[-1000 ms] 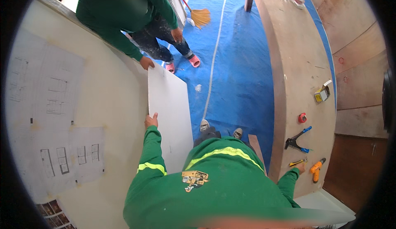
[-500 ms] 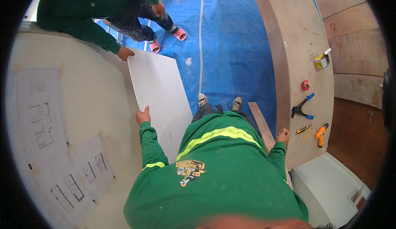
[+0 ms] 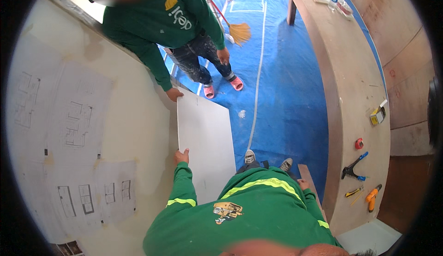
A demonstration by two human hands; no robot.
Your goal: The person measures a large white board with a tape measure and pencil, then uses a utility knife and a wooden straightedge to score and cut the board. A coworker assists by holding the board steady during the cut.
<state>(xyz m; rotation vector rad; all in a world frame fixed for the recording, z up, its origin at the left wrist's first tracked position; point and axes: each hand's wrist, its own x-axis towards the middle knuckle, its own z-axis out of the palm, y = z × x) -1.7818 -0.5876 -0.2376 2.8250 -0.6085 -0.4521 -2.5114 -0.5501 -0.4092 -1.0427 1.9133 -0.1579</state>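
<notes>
A white flat board (image 3: pixel 205 140) stands along the left wall between me and a co-worker. My left hand (image 3: pixel 182 156) grips its left edge, thumb over the face and fingers behind. At the board's far corner, the co-worker's hand (image 3: pixel 174 94) holds on; that person's other hand hangs down by the thigh. My right hand (image 3: pixel 303 184) is low at my right side, beside a narrow wooden plank (image 3: pixel 310 180). Its fingers look curled in, and whether anything is in them is hidden.
On the right, a long wooden bench (image 3: pixel 344 131) carries a blue-and-black clamp (image 3: pixel 354 167), red tape measure (image 3: pixel 359 143), yellow cutter (image 3: pixel 353 192), orange drill (image 3: pixel 373 198) and small box (image 3: pixel 377 116). Blue sheeting (image 3: pixel 286 94) covers the floor. Plan drawings (image 3: pixel 99 196) hang on the left wall. A broom (image 3: pixel 240 33) stands beyond.
My view has swung so the scene sits lower and further right, showing more of the co-worker and bench. My right hand has dropped from beside the bench to my side. Both board grips remain.
</notes>
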